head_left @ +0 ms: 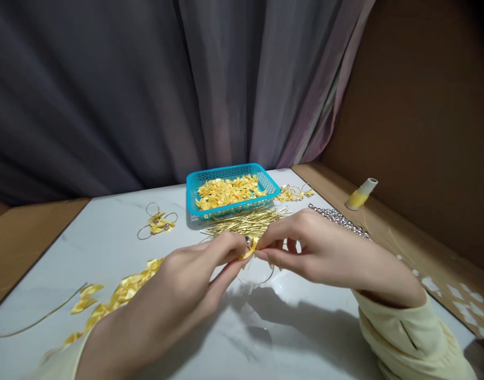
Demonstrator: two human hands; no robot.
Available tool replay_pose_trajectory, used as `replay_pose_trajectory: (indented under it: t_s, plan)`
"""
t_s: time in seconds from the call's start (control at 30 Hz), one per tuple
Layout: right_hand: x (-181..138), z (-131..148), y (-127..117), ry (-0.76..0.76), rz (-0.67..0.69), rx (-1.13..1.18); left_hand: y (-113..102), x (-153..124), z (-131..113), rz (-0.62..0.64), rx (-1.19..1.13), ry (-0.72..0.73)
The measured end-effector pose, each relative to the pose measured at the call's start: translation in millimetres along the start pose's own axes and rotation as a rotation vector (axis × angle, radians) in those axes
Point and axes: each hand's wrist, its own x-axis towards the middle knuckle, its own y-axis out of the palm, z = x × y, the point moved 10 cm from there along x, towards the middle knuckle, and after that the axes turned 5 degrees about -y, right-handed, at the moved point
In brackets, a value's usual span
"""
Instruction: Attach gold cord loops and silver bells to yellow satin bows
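Observation:
My left hand (194, 279) and my right hand (321, 248) meet over the middle of a white marble table (107, 248). Both pinch a small yellow ribbon piece with a silver bead (248, 247) between their fingertips. A thin wire ring (257, 277) hangs below the pinch. A string of yellow ribbon bows (119, 293) lies on the table under my left wrist.
A blue plastic basket (229, 208) of yellow ribbon pieces stands behind the hands, with a pile of gold pins (245, 221) in front of it. Finished ring-and-bow pieces (158, 222) lie left, more (293, 192) right. Silver beads (337, 216) and a yellow thread spool (360, 194) sit right. Curtain behind.

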Motion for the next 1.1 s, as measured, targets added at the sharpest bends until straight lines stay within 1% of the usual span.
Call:
replay_pose_trajectory:
  t_s: [0.1,0.2,0.27,0.37,0.43,0.53,0.6,0.7,0.8,0.97,1.1]
  plan:
    - [-1.5,-3.4,-1.3,0.032,-0.022,-0.05,1.2,6.8,8.1,0.07,-0.124,-0.097]
    - [-1.9,-14.5,-4.3,0.102,-0.027,-0.012,13.0,9.6,22.3,0.191,-0.267,-0.229]
    - [-0.8,-19.3,-1.0,0.126,0.023,0.059,24.8,7.8,31.5,0.296,-0.354,-0.335]
    - [1.1,-18.9,8.6,0.127,0.127,0.162,40.0,2.9,38.4,0.437,-0.495,-0.473]
    - [2.1,-17.2,11.7,0.123,0.155,0.182,47.8,-0.3,39.9,0.516,-0.58,-0.551]
    - [1.4,-19.7,18.4,0.157,0.207,0.211,55.9,-4.2,40.9,0.604,-0.651,-0.634]
    - [0.5,-22.9,24.1,0.175,0.25,0.25,58.8,-5.5,41.3,0.634,-0.668,-0.656]
    - [0.7,-28.6,31.4,0.18,0.302,0.291,60.5,-6.4,42.6,0.644,-0.657,-0.664]
    - [1.8,-34.0,39.6,0.191,0.365,0.349,61.9,-7.2,42.0,0.657,-0.639,-0.647]
    - [1.9,-33.4,52.8,0.186,0.51,0.451,63.6,-7.7,38.3,0.687,-0.645,-0.604]
    - [2.5,-33.9,59.5,0.196,0.581,0.574,63.3,-8.3,37.8,0.684,-0.639,-0.588]
